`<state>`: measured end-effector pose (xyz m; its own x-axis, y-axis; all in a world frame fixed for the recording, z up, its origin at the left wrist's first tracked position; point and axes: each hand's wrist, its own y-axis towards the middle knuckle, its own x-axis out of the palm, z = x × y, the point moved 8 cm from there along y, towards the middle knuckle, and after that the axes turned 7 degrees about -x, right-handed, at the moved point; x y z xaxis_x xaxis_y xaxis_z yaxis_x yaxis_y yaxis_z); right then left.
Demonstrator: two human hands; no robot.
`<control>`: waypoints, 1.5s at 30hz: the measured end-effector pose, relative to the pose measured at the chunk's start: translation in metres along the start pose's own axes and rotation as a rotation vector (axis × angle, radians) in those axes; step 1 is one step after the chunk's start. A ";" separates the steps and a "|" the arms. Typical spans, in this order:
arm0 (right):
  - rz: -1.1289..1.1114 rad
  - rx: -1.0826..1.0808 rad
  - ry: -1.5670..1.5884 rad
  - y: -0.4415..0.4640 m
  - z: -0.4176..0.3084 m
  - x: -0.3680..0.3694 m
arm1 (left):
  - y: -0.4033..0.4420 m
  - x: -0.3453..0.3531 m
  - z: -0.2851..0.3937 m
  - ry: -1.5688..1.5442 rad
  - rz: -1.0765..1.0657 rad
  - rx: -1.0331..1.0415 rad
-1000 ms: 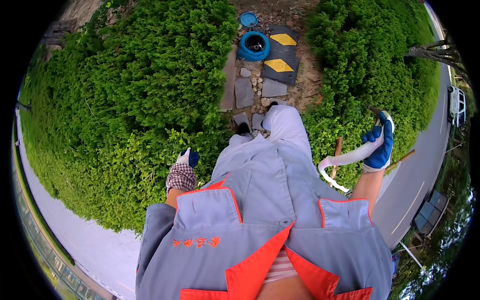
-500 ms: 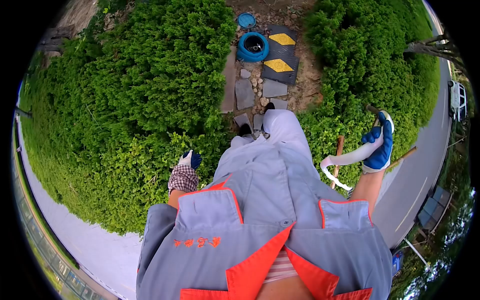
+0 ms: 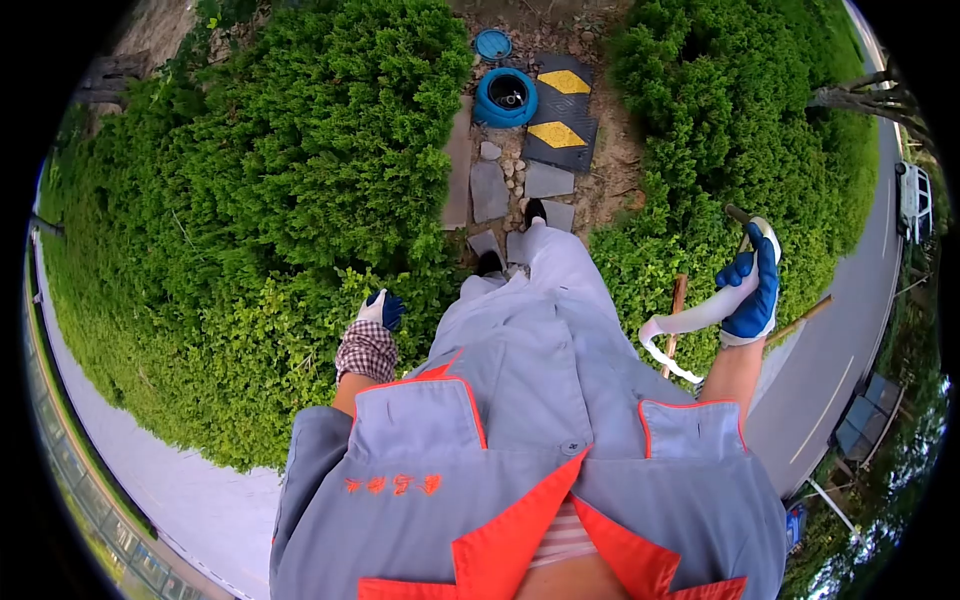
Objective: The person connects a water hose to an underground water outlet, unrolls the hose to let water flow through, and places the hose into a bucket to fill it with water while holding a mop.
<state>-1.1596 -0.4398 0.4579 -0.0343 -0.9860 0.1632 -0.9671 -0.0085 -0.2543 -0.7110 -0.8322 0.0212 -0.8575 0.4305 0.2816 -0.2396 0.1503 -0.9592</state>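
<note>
My right hand (image 3: 752,298), in a blue-and-white work glove, is raised at the right and closed round a white hose-like strip (image 3: 685,318). Below the glove one end of the strip hangs in a loop. Above my fingers a pale curved part runs to a dull brownish end (image 3: 739,214); whether it is one piece with the strip I cannot tell. My left hand (image 3: 382,310), gloved the same way under a checked cuff, hangs by the left hedge with loosely bent fingers and nothing visible in it.
Flat paving stones (image 3: 490,190) lead between two hedges (image 3: 300,150) to a round blue opening (image 3: 506,97) with dark fittings inside. A blue lid (image 3: 493,43) lies behind it, a black-and-yellow ramp mat (image 3: 562,110) beside it. A road with a white van (image 3: 914,200) runs at right.
My foot on the right has stepped so that more of the shoe shows on the stones. The right hand has shifted slightly left with the strip; the left hand rose slightly.
</note>
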 end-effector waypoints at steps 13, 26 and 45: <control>0.071 0.023 0.048 0.003 0.014 -0.025 | -0.019 0.005 -0.006 0.051 0.176 -0.042; 0.067 0.035 0.014 0.000 0.006 -0.026 | 0.018 0.019 0.012 0.025 0.067 -0.104; -0.853 0.668 -0.534 0.018 0.068 0.076 | -0.132 0.556 0.016 -0.007 -0.936 -0.212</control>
<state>-1.1624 -0.5267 0.4007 0.8127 -0.5644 0.1444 -0.3014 -0.6194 -0.7249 -1.1633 -0.6273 0.3041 -0.3627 0.0490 0.9306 -0.7419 0.5892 -0.3202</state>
